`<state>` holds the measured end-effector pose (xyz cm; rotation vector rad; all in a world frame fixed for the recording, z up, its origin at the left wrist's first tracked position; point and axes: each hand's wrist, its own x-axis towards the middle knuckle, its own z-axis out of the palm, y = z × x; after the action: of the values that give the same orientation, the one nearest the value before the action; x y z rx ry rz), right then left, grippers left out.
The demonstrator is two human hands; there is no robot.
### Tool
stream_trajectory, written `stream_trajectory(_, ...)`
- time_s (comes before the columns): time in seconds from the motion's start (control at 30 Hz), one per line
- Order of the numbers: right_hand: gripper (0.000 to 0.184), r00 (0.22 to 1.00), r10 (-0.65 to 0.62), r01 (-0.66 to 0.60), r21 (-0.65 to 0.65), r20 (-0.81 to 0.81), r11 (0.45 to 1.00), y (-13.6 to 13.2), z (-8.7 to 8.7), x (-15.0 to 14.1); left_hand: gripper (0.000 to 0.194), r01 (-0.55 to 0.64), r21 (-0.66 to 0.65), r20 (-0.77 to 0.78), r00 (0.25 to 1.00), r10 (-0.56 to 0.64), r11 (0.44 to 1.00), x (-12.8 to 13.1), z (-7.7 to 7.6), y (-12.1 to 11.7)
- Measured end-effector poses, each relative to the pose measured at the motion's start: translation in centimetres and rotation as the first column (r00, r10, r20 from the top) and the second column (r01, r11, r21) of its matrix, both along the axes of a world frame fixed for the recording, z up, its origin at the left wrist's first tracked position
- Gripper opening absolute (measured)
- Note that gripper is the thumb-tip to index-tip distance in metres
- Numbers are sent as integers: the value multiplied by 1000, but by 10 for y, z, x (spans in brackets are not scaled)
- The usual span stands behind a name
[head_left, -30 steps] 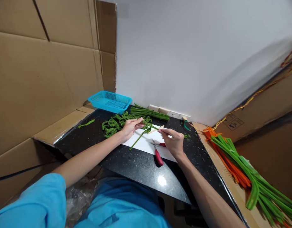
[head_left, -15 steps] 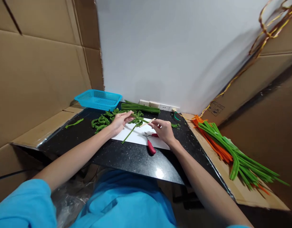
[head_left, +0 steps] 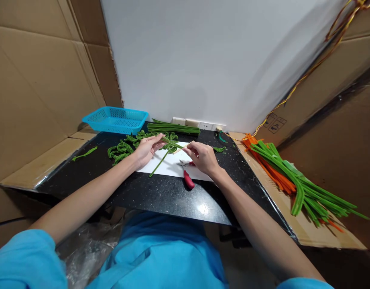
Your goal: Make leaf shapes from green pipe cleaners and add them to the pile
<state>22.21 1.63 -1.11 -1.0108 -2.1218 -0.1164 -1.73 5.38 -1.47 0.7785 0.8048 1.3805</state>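
A dark green pipe cleaner (head_left: 173, 143) stretches between my two hands above a white sheet of paper (head_left: 171, 169). My left hand (head_left: 148, 150) pinches its left end, and the fingers of my right hand (head_left: 204, 157) are closed on its right end. Another green length (head_left: 159, 163) slants down over the paper; I cannot tell whether it joins the held one. Just below my right hand lie small pliers with red handles (head_left: 188, 180), partly hidden by that hand. A thin pale stick (head_left: 179, 150) shows behind the held piece.
Several looped green pipe cleaners (head_left: 121, 150) lie left of the paper, with a straight bundle (head_left: 173, 128) behind. A blue basket (head_left: 115, 125) stands at the back left. Bright green stems (head_left: 305, 188) and orange ones (head_left: 271, 170) rest on cardboard at right. Cardboard walls flank the black table (head_left: 161, 196).
The camera view has shifted a little, so the table contents sit slightly higher and further left. Both hands keep their hold on the pipe cleaner, with little movement.
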Motion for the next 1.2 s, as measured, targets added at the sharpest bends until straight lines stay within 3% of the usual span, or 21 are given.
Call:
stream_trajectory(0.2,43,996,4,-9,63,91,998,0,-2,0,12,13,1,-14,1000,-13,1000,-1,0,1)
stream_trajectory(0.53,58,999,-4,2,32,45,999,1,-2,-2,12,6,9,-79,997,-6,1000,-3,1,2)
stream_trajectory(0.8,56,999,-46,44,106,14,993,-3,-2,-7,4,-20,-10,-129,991,18,1000,-1,-2,5)
stream_trajectory(0.97,53,993,-70,57,138,90,989,-1,-4,-14,12,-5,-21,-115,993,2,1000,-1,-6,6)
stream_trajectory(1.1,52,984,-55,53,15,170,998,2,10,-13,13,-23,-18,-95,995,21,1000,-3,-10,8)
stream_trajectory(1.2,48,981,-150,156,-47,122,987,-23,32,-12,12,-23,-2,-88,996,23,1000,-6,-13,10)
